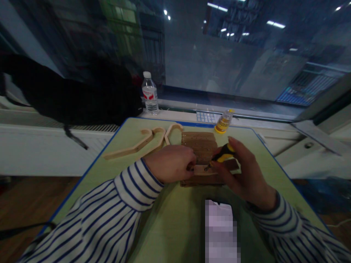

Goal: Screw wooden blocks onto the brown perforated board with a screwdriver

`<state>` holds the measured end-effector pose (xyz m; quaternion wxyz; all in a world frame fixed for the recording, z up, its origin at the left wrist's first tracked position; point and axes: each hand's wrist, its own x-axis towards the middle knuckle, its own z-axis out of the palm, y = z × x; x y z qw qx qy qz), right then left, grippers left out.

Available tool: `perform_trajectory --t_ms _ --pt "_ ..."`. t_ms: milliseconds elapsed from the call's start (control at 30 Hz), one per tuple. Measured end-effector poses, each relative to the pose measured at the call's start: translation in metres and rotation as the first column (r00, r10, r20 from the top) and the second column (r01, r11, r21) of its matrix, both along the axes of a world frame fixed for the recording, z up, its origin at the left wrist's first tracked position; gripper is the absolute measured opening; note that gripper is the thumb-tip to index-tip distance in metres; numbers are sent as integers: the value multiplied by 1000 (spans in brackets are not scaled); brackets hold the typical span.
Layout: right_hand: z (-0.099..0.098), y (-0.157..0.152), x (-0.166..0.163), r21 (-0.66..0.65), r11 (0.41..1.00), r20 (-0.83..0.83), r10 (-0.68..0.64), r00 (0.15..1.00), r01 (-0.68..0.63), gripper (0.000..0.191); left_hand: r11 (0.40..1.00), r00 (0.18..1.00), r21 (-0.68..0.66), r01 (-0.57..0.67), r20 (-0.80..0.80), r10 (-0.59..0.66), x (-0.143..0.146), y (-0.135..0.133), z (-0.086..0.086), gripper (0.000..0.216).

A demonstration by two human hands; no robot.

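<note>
My right hand is closed around a yellow and black screwdriver, its tip pointing down-left onto a light wooden strip. My left hand is curled and presses on the left end of that strip. The strip lies across a stack of brown wooden boards on the green table. Both wrists wear blue and white striped sleeves.
Curved wooden pieces lie on the table's left. A small yellow bottle and a water bottle stand at the back by the window. A phone lies near me. A dark bag rests on the sill.
</note>
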<state>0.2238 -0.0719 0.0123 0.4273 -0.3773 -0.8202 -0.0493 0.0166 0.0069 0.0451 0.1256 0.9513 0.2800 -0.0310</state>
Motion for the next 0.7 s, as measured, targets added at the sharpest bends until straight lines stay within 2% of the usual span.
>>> perform_trajectory --t_ms 200,400,533,700 --pt "1 -1 -2 67 997 9 -27 1000 26 74 1000 1000 -13 -14 -9 14 1 -2 3 13" --pt "3 -2 -7 -98 989 -32 108 994 -110 64 1000 1000 -21 -22 17 22 1 -2 4 10" --pt "5 -5 -7 -82 983 -16 165 986 -166 74 1000 999 -25 -16 34 17 0 -2 2 12" --pt "6 -5 -5 -65 984 1 166 986 -166 79 1000 999 -7 -15 46 16 0 -1 1 11"
